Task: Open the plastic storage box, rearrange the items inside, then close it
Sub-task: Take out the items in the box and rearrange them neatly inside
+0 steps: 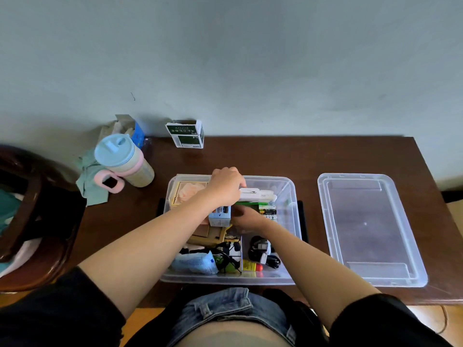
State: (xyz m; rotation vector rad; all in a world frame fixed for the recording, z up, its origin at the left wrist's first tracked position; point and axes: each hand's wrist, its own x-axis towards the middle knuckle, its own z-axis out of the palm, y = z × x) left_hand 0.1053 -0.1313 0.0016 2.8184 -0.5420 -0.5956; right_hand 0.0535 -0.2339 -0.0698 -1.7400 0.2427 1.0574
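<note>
Soft, even daylight, faint shadows, mild sheen on the table [350,156], wide-angle bending at edges.

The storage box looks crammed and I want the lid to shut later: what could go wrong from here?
The white packet in the left hand rides high over the storage box; left there, the lid may not seat. The right hand could knock the battery pack. The black cables may snag shifted items.

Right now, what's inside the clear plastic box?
The plastic box holds batteries, a black charger, a picture frame and a small blue carton. The left hand and right hand cover what lies beneath them.
</note>
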